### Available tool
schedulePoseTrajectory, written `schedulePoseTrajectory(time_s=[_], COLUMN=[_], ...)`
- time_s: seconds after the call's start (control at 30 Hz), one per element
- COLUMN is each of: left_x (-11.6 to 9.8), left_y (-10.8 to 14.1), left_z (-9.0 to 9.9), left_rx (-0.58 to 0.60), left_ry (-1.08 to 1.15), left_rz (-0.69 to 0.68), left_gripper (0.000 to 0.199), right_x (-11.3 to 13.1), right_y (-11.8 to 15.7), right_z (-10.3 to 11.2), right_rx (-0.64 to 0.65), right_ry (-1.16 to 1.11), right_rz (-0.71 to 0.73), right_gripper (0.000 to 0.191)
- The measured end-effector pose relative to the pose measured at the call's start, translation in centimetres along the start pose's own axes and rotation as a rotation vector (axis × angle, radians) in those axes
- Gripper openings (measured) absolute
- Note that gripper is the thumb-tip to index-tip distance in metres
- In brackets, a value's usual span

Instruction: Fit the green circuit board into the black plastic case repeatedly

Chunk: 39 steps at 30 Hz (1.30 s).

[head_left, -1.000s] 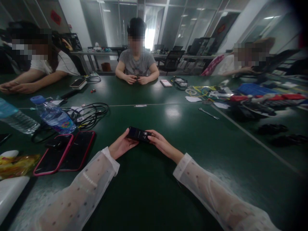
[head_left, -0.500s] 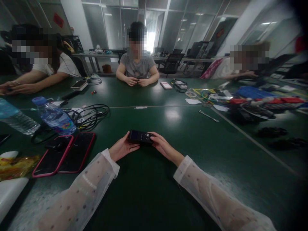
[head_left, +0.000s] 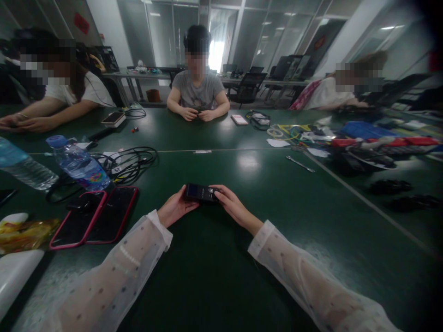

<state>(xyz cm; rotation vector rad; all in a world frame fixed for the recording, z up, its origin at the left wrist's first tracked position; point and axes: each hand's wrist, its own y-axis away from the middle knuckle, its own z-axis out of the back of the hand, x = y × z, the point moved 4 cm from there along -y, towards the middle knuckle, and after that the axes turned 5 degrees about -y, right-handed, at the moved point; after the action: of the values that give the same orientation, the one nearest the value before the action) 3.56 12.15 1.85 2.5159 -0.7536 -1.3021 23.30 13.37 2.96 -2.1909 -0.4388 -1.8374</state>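
A small black handheld device (head_left: 201, 192) with a dark screen and a few buttons is held sideways between my two hands, close above the green table (head_left: 214, 240). My left hand (head_left: 175, 207) grips its left end, thumb at the edge and fingers beneath. On the right end, my right hand (head_left: 234, 206) is closed around the device, its thumb by the buttons. Some fingers of both hands are hidden behind the device. Sheer white dotted sleeves cover both forearms.
Left of me lie two red-edged phones (head_left: 111, 214), two water bottles (head_left: 81, 163), coiled black cables (head_left: 138, 161) and a yellow wrapper (head_left: 29, 233). A wrench (head_left: 300, 164) and a heap of tools and wires (head_left: 363, 138) are at right. Several people sit around the table.
The view has shifted slightly. Both hands keep the black device in nearly the same place, and the right thumb seems to have moved a little near the buttons.
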Motion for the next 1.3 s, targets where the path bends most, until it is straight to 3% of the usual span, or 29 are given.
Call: schedulePoseTrajectory(time_s=[0.17,0.3,0.4,0.67,0.97,1.1,1.3], left_x=[0.1,0.0,-0.1,-0.2,-0.3,-0.2,-0.3], left_y=[-0.2,-0.2,0.0,0.2,0.4,0.2,0.4], left_z=[0.2,0.3,0.0,-0.2,-0.4,-0.2,-0.2], left_rx=[-0.018,-0.011,0.026,0.066,0.149,0.174,0.101], left_ry=[-0.014,-0.012,-0.017,-0.016,-0.022,-0.057,-0.114], left_rz=[-0.015,-0.024,-0.007,0.083,0.063,0.051,-0.003], left_gripper=[0.039,0.034,0.035,0.042,0.060,0.059,0.053], right_x=[0.3,0.6,0.7,0.5,1.5,2.9,3.3], right_y=[0.4,0.8,0.9,0.8,1.3,2.2,3.5], right_z=[-0.8,-1.3,-1.4,-1.2,-0.4,1.7,8.3], right_rx=[0.061,0.015,-0.032,-0.059,-0.189,-0.338,-0.634], right_ry=[0.240,0.535,0.646,0.653,0.497,0.527,0.738], right_rz=[0.131,0.305,0.357,0.339,0.362,0.413,0.463], right_gripper=[0.066,0.057,0.050,0.047,0.045,0.047,0.051])
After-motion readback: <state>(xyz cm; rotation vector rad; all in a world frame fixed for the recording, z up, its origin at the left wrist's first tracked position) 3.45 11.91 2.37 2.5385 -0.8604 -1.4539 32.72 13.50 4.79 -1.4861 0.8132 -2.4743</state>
